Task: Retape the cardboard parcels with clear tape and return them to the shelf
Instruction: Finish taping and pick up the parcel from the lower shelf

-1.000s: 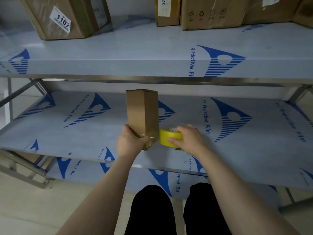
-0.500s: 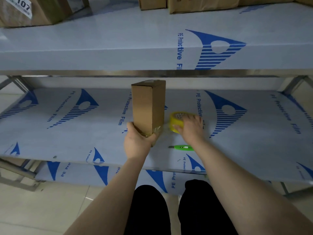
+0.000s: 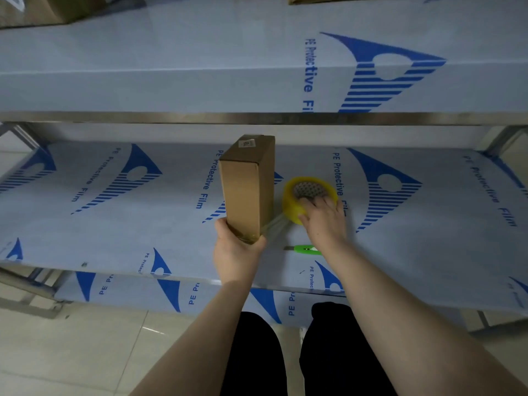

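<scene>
The closed cardboard parcel (image 3: 248, 190) is upright over the middle shelf (image 3: 114, 224), and the left hand (image 3: 237, 252) grips its foot. At its 3 o'clock the right hand (image 3: 323, 221) holds the yellow tape roll (image 3: 289, 205), with a clear strip (image 3: 275, 225) stretched to the parcel. A green cutter (image 3: 307, 249) lies at 5 o'clock.

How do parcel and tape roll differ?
The parcel is a tall brown box standing on end; the tape roll is a yellow ring, hole up. The left hand grips the parcel's base; the right hand grips the tape roll. Shared: both at the shelf, joined by a tape strip.
</scene>
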